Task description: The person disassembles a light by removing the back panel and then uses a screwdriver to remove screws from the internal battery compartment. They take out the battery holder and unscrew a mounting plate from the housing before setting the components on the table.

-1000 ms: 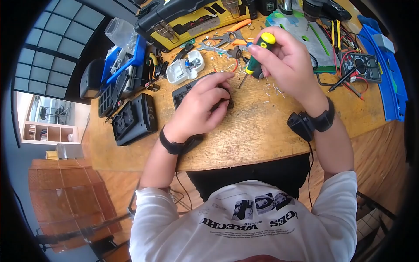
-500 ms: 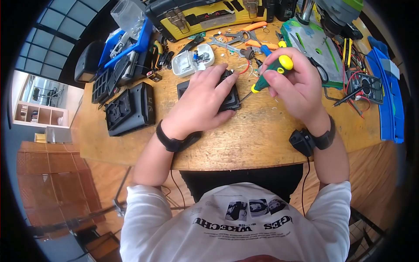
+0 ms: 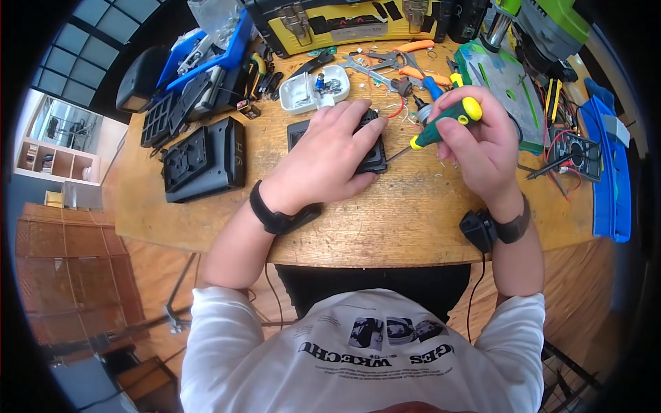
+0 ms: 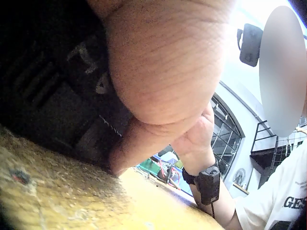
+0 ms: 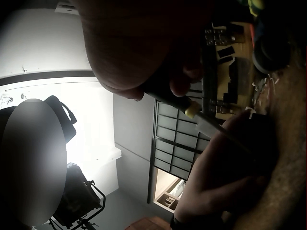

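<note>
A black box-like device [image 3: 375, 160] lies on the wooden table [image 3: 385, 227]. My left hand [image 3: 330, 155] lies over it, fingers spread across its top and thumb along its near edge, pressing it down. In the left wrist view the palm covers the black device [image 4: 57, 96]. My right hand [image 3: 475, 134] grips a green and yellow screwdriver [image 3: 444, 120], tilted with its tip at the device's right edge. The right wrist view shows the screwdriver shaft [image 5: 211, 127] running down towards my left hand [image 5: 225, 167].
Two black cases [image 3: 203, 162] sit at the left. A white tray [image 3: 317, 86], orange pliers [image 3: 413, 48], wrenches and wire scraps lie behind the device. A yellow toolbox [image 3: 344, 20] stands at the back. A multimeter [image 3: 575, 141] and blue bin [image 3: 613, 172] are at the right.
My right hand has lowered the screwdriver from a raised position until its tip meets the device's right edge. My left hand has stayed on the device.
</note>
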The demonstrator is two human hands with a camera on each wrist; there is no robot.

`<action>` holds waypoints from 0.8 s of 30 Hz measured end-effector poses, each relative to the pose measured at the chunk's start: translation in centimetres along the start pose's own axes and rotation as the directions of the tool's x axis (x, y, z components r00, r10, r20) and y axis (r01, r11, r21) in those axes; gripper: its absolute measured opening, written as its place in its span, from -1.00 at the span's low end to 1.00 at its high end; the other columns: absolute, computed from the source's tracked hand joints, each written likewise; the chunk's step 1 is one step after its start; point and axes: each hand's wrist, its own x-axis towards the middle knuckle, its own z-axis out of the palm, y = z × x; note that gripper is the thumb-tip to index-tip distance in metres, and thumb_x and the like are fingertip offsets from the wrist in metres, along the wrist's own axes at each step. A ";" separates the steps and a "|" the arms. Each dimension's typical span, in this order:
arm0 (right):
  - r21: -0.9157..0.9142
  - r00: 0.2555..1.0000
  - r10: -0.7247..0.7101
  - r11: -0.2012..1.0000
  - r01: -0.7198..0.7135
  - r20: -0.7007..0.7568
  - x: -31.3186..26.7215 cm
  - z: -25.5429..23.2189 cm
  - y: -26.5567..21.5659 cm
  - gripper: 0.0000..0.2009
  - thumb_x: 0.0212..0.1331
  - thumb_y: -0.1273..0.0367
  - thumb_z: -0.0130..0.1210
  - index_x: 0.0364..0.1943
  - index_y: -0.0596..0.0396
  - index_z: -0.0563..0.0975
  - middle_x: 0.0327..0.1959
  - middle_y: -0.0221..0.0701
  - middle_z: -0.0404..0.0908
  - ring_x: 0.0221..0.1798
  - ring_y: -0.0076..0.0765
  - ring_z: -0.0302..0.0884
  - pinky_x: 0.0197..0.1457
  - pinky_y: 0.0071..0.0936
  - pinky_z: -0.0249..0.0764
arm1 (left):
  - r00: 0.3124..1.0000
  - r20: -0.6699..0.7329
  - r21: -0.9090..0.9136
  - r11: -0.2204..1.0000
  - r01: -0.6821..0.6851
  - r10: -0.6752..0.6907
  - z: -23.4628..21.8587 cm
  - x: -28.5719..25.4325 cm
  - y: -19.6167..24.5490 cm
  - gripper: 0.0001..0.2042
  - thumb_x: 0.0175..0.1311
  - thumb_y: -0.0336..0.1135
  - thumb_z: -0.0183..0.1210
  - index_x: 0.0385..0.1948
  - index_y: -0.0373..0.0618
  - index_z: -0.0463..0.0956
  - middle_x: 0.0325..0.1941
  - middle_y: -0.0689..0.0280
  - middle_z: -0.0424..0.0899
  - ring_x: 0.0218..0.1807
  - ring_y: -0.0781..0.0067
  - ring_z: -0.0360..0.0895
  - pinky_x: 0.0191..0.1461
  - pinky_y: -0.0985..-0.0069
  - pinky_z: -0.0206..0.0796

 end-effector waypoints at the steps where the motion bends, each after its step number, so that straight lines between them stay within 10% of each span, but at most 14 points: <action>1: -0.008 1.000 -0.006 1.000 0.006 -0.008 0.0 0.0 -0.1 -0.80 0.37 0.50 0.24 0.00 0.14 0.52 -0.17 -0.50 0.61 -0.37 -0.75 0.49 -0.35 -0.74 0.42 | 1.000 -0.002 -0.001 1.000 0.002 -0.002 0.0 0.0 0.0 -0.18 0.00 -0.18 0.50 0.39 -0.14 0.37 0.40 -0.12 0.38 0.39 -0.24 0.35 0.46 0.04 0.19; 24: -0.075 1.000 -0.013 0.997 0.012 -0.013 -0.1 0.3 -0.4 -0.81 0.37 0.48 0.24 -0.01 0.13 0.53 -0.25 -0.54 0.61 -0.40 -0.77 0.48 -0.36 -0.76 0.39 | 1.000 -0.025 0.002 1.000 -0.019 0.019 0.1 -0.1 -0.2 -0.19 -0.01 -0.20 0.50 0.37 -0.14 0.38 0.35 -0.12 0.39 0.34 -0.23 0.39 0.41 0.05 0.23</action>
